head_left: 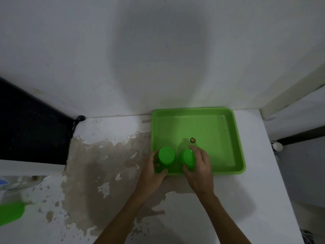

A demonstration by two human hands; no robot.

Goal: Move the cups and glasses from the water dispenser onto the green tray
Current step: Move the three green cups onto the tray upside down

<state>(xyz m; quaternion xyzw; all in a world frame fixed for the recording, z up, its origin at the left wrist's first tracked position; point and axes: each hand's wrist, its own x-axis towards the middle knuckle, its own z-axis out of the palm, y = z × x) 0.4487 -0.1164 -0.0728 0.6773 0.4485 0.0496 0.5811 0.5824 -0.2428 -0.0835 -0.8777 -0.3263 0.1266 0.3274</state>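
A green tray (218,131) lies on the white counter against the wall. Two green cups stand upside down in its near left corner. My left hand (152,173) is wrapped around the left cup (166,154). Around the right cup (189,157) my right hand (199,170) is closed, fingers over its far side. Both cups appear to rest on the tray floor. A small dark round mark (193,140) sits on the tray floor just beyond the right cup.
The white counter (109,173) has a large patch of peeled brown surface to the left of the tray. A dark appliance (29,127) with a black cord (77,121) stands at the left. A blurred green object (10,213) is at the lower left edge. The counter ends at the right.
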